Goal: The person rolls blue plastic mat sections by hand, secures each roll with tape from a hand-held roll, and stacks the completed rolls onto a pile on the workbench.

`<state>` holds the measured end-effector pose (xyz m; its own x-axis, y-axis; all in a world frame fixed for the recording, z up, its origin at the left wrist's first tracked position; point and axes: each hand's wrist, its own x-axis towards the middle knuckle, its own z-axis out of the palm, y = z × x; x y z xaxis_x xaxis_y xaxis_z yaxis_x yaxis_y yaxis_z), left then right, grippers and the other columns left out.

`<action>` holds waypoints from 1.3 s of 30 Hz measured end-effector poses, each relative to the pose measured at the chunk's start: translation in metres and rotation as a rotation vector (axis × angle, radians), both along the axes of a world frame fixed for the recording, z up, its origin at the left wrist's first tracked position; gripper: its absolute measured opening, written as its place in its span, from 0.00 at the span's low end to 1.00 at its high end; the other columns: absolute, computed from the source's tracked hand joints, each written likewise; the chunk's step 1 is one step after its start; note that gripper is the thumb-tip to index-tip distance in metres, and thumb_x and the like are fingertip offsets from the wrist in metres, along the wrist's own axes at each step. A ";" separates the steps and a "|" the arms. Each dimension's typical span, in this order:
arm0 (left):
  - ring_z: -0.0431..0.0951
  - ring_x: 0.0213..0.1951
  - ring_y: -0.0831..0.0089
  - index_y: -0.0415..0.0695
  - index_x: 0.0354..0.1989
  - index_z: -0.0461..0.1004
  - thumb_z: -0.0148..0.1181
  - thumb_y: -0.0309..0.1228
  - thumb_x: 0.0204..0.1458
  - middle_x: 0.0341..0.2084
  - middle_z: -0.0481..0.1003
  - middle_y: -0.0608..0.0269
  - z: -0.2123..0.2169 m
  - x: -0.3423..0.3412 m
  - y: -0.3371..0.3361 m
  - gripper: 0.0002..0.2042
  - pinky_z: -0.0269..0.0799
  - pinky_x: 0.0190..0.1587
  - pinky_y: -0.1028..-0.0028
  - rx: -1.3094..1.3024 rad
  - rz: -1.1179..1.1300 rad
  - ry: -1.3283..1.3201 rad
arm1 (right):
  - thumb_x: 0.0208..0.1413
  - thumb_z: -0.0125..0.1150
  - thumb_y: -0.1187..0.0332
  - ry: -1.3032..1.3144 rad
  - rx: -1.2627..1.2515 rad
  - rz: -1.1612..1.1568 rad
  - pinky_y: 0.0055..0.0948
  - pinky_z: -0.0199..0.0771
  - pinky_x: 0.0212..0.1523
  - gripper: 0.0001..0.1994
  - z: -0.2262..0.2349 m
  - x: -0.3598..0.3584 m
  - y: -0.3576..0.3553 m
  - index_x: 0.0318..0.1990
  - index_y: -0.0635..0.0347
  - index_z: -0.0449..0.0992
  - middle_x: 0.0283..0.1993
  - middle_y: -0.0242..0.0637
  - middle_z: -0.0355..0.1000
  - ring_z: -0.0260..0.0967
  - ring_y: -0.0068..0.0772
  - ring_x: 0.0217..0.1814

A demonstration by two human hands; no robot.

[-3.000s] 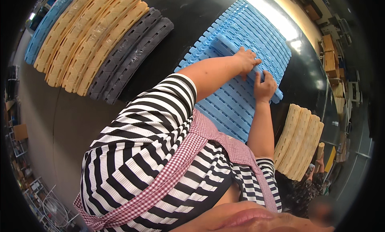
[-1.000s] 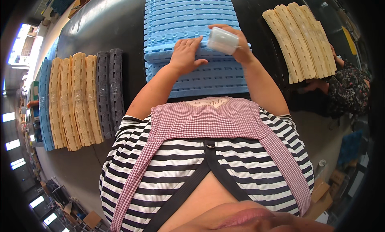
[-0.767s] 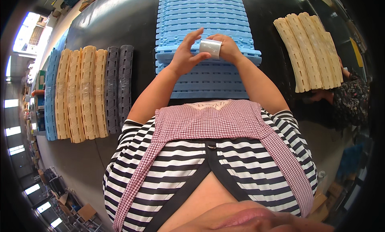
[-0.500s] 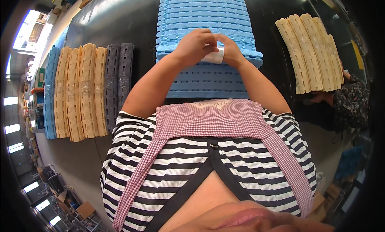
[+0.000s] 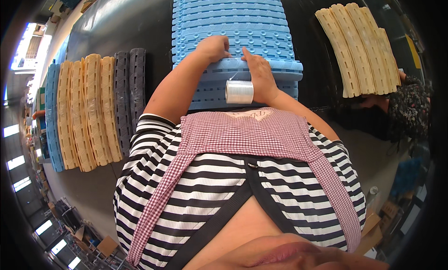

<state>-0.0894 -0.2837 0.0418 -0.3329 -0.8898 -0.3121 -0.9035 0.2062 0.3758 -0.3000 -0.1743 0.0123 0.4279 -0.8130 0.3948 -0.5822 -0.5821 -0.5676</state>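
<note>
A blue slatted plastic mat [image 5: 233,17] stretches away in front of me, its near end folded or rolled into a thick edge. My left hand [image 5: 213,48] is over that edge with its fingers curled; whether a film end is between the fingertips is too small to see. My right hand [image 5: 261,76] lies along the rolled edge, fingers stretched out and pressed against it. Beside the right palm hangs a roll of clear film [image 5: 239,92], with a thin strand running up from it to the mat. The right hand's fingers are not around the roll.
On the left stand several rolled cream mats [image 5: 91,113], with a blue one [image 5: 52,116] and dark grey ones [image 5: 129,92] beside them. Cream rolls [image 5: 359,50] lie at the right on the black table [image 5: 135,22]. Another person's patterned sleeve [image 5: 410,106] is next to them.
My hands have moved apart and down onto the mat's edge. The film roll, previously between both hands, now hangs lower and nearer to me. The view has shifted slightly.
</note>
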 end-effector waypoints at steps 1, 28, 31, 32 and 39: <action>0.82 0.45 0.55 0.47 0.45 0.81 0.75 0.41 0.47 0.38 0.83 0.55 0.000 0.012 0.003 0.19 0.75 0.47 0.61 -0.019 0.065 0.083 | 0.51 0.71 0.54 0.009 0.011 0.009 0.46 0.57 0.67 0.47 0.004 0.002 -0.009 0.75 0.65 0.55 0.59 0.45 0.72 0.65 0.49 0.64; 0.71 0.60 0.55 0.53 0.51 0.82 0.77 0.58 0.36 0.55 0.73 0.54 -0.005 0.055 -0.116 0.34 0.67 0.61 0.59 -0.334 -0.210 0.070 | 0.51 0.70 0.68 -0.137 -0.243 0.073 0.48 0.64 0.69 0.17 -0.011 0.026 -0.166 0.49 0.61 0.82 0.57 0.46 0.78 0.72 0.52 0.65; 0.72 0.58 0.58 0.55 0.48 0.83 0.71 0.47 0.48 0.51 0.76 0.60 -0.001 0.043 -0.123 0.20 0.67 0.59 0.60 -0.490 -0.181 0.104 | 0.58 0.64 0.63 -0.403 0.195 0.049 0.36 0.72 0.51 0.13 -0.034 0.014 -0.234 0.45 0.62 0.81 0.45 0.40 0.80 0.76 0.42 0.48; 0.73 0.57 0.59 0.54 0.47 0.83 0.69 0.44 0.50 0.50 0.77 0.60 -0.011 0.041 -0.120 0.17 0.67 0.58 0.60 -0.529 -0.118 0.142 | 0.60 0.63 0.62 -0.484 0.355 0.038 0.32 0.72 0.46 0.13 -0.047 0.011 -0.260 0.44 0.62 0.81 0.42 0.37 0.79 0.76 0.37 0.43; 0.57 0.73 0.56 0.58 0.71 0.63 0.68 0.36 0.52 0.71 0.60 0.55 -0.085 0.044 -0.105 0.35 0.43 0.76 0.54 -0.946 -0.158 0.166 | 0.63 0.60 0.61 -0.666 0.563 0.122 0.23 0.67 0.38 0.13 -0.044 0.022 -0.337 0.42 0.62 0.81 0.37 0.25 0.75 0.67 0.17 0.37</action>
